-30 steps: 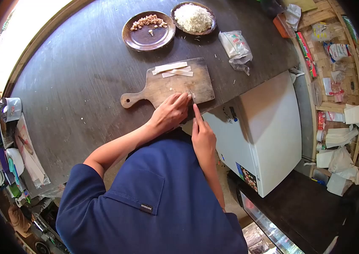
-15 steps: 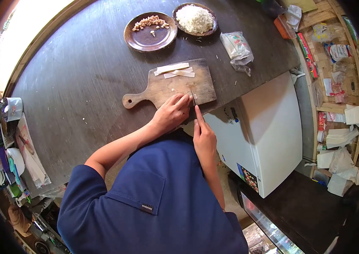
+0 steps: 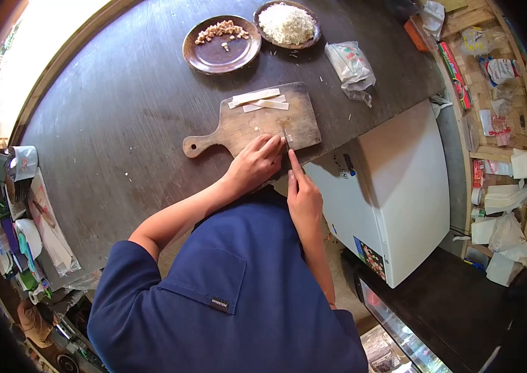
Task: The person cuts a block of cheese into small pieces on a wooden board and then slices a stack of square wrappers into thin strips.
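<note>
A wooden cutting board (image 3: 248, 127) with a handle lies on the dark table (image 3: 120, 118). Pale strips (image 3: 257, 99) rest at its far edge. My left hand (image 3: 254, 165) presses down on a small pale piece at the board's near edge. Beside it, my right hand (image 3: 304, 196) grips a knife (image 3: 286, 137), index finger stretched along the blade, which touches the board just right of my left fingertips. The piece under my left fingers is mostly hidden.
Beyond the board sit a brown plate (image 3: 220, 46) with chopped bits, a bowl of white shreds (image 3: 285, 23) and a plastic bag (image 3: 351, 65). A white appliance (image 3: 387, 186) stands at the right. Clutter lines the table's left end (image 3: 24, 230).
Both hands have stayed at the board's near edge, with the knife making small movements. The view has shifted slightly.
</note>
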Motion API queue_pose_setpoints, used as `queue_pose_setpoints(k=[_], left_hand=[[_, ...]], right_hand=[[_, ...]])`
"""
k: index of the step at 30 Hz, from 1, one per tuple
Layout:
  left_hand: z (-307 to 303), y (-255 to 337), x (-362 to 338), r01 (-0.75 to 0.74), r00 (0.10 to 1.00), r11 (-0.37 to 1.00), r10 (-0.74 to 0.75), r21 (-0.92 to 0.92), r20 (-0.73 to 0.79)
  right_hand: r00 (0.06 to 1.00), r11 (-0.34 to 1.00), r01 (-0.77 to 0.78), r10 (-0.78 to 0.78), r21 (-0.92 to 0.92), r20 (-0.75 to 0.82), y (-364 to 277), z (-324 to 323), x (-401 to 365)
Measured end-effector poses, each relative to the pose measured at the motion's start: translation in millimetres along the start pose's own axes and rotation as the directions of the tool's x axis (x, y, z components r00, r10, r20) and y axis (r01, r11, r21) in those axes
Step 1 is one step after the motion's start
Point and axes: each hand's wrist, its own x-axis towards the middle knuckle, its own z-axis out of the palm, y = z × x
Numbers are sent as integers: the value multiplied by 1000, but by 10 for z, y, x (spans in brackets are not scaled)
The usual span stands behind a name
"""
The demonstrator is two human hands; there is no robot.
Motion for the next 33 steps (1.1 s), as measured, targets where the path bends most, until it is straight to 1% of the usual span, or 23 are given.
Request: queue_pose_setpoints(k=[2,4,5,7,11,13,15,17,19,21,29,31,33], left_hand=[[10,-14,-16,-8,1000,1000,8,17,-7],[1,-26,-22,-6,1000,1000,6,9,2],[2,-17,-24,-8,1000,1000,8,-11,5],[-17,5,9,0,1000,1000,0,-20,-11],[-44,-15,15,-17,1000,1000,17,-6,-15],[-30,10,18,-35,999,999,34,-5,-17],[-21,-16,28,-52,997,999,52,6,-62],[-52,-30,33,-51,997,999,51,-8,-50],[-35,-13,11,-37,999,999,36,-39,-31],[19,-3,1,31,998,996,-35,-79,-48],[-21,-20,-1,-33,999,999,33,-11,-10],[-1,-28,-11,-48,999,999,48,-2,7],[20,-23,-6,-31,999,999,31,7,-30]], right_hand=[[1000,999,9,-9,38,-1,-48,-3,-5],[999,998,-29,32,-64,35,-73,-49,-87],[999,998,-30,33,-61,37,-85,-53,-115],[997,992,-45,53,-114,65,-87,-74,-146],[989,989,-105,115,-102,95,-115,-48,-55],[996,995,-46,53,-93,69,-75,7,16],[996,995,-49,55,-88,68,-69,-7,1],[997,995,-44,50,-85,67,-94,-31,-16],[983,982,-101,123,-161,133,-127,-98,-128],[986,981,-99,119,-164,118,-126,-103,-167],[989,987,-103,116,-127,95,-146,-89,-131],[982,986,-124,138,-110,130,-175,-128,-150],[980,984,-131,147,-124,134,-155,-100,-157]])
